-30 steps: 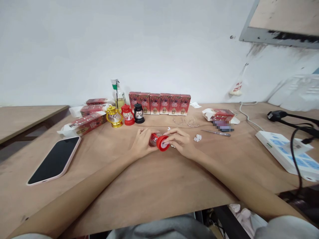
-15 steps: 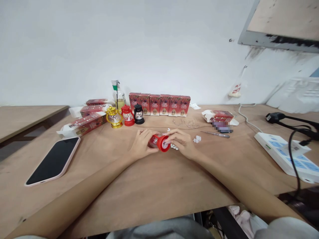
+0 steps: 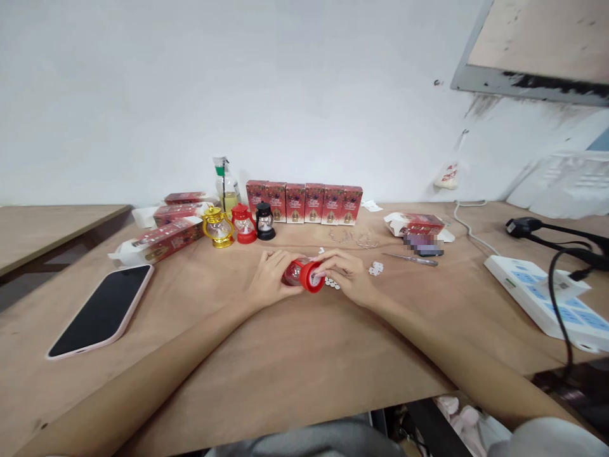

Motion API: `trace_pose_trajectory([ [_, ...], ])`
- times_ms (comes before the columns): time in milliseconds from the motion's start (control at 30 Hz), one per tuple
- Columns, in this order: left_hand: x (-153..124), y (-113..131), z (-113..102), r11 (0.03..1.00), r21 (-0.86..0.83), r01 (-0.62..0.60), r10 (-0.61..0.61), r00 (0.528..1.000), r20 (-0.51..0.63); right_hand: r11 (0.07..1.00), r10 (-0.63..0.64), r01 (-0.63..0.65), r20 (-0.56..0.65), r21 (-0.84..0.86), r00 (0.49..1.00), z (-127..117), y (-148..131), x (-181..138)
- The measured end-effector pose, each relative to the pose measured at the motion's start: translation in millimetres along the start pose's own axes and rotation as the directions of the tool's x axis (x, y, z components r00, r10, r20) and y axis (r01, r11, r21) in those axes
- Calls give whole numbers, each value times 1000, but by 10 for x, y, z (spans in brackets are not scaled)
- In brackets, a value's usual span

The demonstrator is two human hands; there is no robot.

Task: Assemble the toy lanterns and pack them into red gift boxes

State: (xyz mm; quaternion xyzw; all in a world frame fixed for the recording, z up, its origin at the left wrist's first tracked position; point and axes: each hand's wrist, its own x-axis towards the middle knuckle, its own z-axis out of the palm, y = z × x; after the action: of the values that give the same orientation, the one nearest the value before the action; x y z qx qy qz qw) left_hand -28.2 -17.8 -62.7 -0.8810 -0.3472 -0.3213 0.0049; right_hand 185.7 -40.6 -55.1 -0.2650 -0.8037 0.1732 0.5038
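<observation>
A small red toy lantern [image 3: 294, 273] lies on its side in the air just above the table, its round base [image 3: 312, 277] turned toward me and to the right. My left hand [image 3: 272, 278] is wrapped round its clear body. At the base, the fingers of my right hand [image 3: 343, 274] are closed and reach into the pale recess; whatever they pinch there is too small to name. Several round white button-like pieces [image 3: 332, 284] lie beside the right fingers, partly covered by them. A small white scrap [image 3: 321, 250] lies just behind.
Gold [image 3: 219, 228], red [image 3: 244, 225] and black lanterns [image 3: 264, 222] stand back left, near opened boxes [image 3: 174, 238] and a bottle [image 3: 227, 190]. Several red boxes [image 3: 314, 204] line the wall. A phone [image 3: 102, 311] lies left; a screwdriver [image 3: 412, 259] and power strip [image 3: 547, 298] lie right.
My right fingers have shifted slightly at the lantern's base, drawing closer together. The left hand keeps its hold, and the view has tilted a little.
</observation>
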Motion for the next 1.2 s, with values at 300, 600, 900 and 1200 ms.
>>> trace_pose_trajectory([
  [300,-3,-14,18,1000,9,-14,14,1000,-27,999,-32,32,9,-31,999,-6,-7,2],
  [600,4,-17,7,1000,13,-27,27,1000,-10,993,-102,104,32,-62,994,-11,-7,3],
  [900,-15,-52,31,997,41,-69,71,997,-41,994,-94,96,44,-42,995,-18,-40,15],
  [1200,-12,-78,36,993,58,-102,103,994,-21,998,67,-67,-11,13,998,24,-45,-2],
])
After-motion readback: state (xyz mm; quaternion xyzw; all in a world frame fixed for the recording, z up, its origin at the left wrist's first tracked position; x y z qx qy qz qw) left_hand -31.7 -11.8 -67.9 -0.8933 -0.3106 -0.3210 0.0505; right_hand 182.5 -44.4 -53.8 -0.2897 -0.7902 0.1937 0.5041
